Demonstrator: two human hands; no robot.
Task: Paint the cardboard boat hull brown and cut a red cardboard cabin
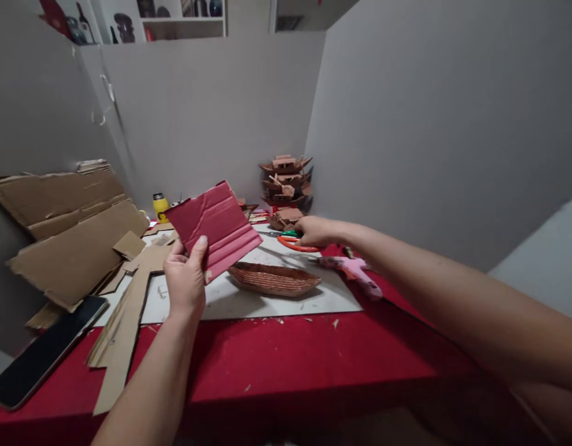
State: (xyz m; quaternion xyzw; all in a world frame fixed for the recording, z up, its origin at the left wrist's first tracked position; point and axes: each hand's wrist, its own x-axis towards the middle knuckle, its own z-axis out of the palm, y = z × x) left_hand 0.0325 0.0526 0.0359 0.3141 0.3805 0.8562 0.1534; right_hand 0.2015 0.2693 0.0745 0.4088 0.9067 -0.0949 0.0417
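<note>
A creased red cardboard piece [221,226] is raised over the work surface, pinched by my left hand [186,275] with the thumb on its face. My right hand [311,231] has its fingers closed on the green and orange handles of the scissors [293,243], whose blades point left. Between and below my hands, a brown ribbed boat hull [274,280] lies on the white board [249,308]. The pink glue gun [355,271] rests right of the hull, under my right forearm.
Cardboard sheets [82,248] and strips [128,328] crowd the left, beside a black phone [44,353]. Stacked model boats [286,186] and a yellow bottle [160,207] stand at the back. Grey walls enclose the red-covered table [267,365].
</note>
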